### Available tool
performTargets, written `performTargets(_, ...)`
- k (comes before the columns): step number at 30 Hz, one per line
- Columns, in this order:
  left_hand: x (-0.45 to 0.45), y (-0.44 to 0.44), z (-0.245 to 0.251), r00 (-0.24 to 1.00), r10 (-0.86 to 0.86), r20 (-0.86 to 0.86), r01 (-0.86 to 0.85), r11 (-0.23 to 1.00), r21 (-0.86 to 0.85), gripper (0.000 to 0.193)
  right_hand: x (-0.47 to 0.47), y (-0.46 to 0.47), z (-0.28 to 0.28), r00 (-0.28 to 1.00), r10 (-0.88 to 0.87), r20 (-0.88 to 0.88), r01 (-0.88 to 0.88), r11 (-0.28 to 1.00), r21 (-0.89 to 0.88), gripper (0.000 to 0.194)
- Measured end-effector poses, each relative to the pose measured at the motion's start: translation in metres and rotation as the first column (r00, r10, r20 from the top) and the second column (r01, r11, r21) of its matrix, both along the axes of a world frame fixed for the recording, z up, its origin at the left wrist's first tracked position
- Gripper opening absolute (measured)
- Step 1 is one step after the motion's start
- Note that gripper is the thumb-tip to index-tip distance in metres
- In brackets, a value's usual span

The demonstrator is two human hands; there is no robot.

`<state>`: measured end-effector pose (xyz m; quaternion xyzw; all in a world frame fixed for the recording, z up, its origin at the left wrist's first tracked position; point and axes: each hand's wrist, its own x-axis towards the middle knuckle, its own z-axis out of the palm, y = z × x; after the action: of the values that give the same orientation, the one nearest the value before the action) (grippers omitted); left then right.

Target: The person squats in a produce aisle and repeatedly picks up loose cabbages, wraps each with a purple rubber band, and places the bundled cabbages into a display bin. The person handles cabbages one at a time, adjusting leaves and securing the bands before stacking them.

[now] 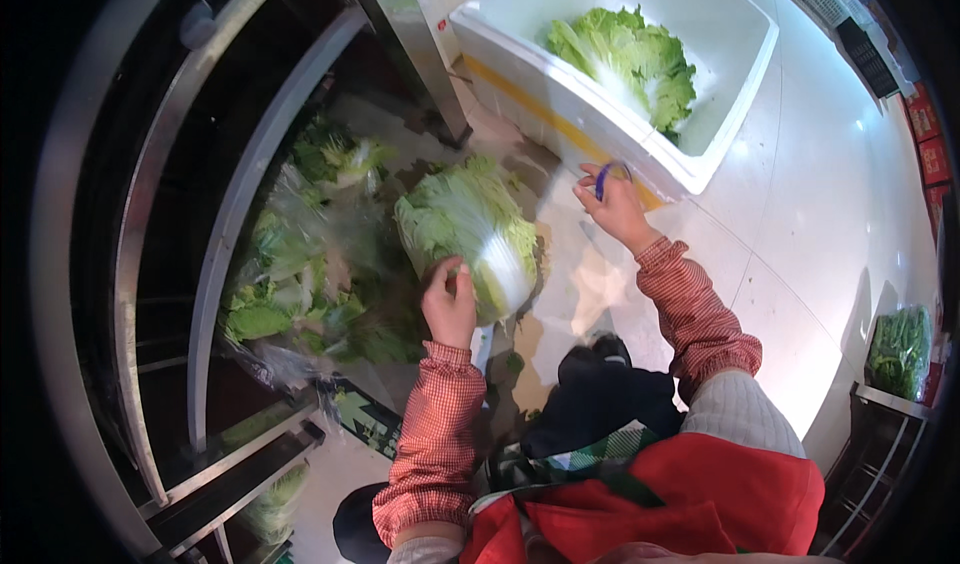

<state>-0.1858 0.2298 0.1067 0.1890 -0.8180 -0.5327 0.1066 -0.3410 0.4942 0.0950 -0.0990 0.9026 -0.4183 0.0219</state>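
Observation:
A large head of napa cabbage [472, 234] is in front of me, its white base towards me and its leafy end away. My left hand [450, 301] is at its near left side, thumb and fingers curled with a gap between them. Whether the fingertips press on the leaves is unclear. A purple loop, probably a band or tie [611, 179], hangs around the fingers of my right hand [619, 204]. That hand is right of the cabbage, by the near wall of a white foam box [577, 95]. Inside the box lies another napa cabbage [630, 69].
Loose leaves and clear plastic wrap [300, 279] are piled on the left, beside a metal rack frame [232, 219]. Under the rack's near end sits another cabbage [277, 500]. Bagged greens [898, 350] stand on a rack [889, 403] at the far right. Pale floor tiles [780, 264] lie between.

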Motion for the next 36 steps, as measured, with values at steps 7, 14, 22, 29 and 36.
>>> performTargets(7, -0.012, 0.033, 0.047, 0.934, -0.266, -0.239, 0.220, 0.954, -0.204, 0.033, 0.067, -0.044, 0.036, 0.821, 0.470, 0.324, -0.221, 0.785, -0.579, 0.032)
performTargets(14, -0.016, 0.046, 0.068, 0.896, -0.364, -0.257, 0.281, 0.909, -0.307, 0.045, 0.080, -0.054, 0.051, 0.793, 0.533, 0.295, -0.342, 0.790, -0.509, 0.032)
performTargets(22, -0.014, 0.048, 0.048, 0.828, -0.388, -0.404, 0.168, 0.860, -0.482, 0.041, 0.085, -0.057, 0.049, 0.820, 0.526, 0.226, -0.336, 0.762, -0.554, 0.047)
performTargets(29, -0.011, 0.051, 0.041, 0.771, -0.432, -0.467, 0.177, 0.851, -0.495, 0.035, 0.087, -0.053, 0.038, 0.788, 0.562, 0.253, -0.294, 0.704, -0.647, 0.044)
performTargets(36, -0.022, 0.034, 0.061, 0.900, -0.349, -0.259, 0.304, 0.932, -0.198, 0.042, 0.087, -0.055, 0.035, 0.782, 0.602, -0.161, -0.622, 0.734, -0.272, 0.036)
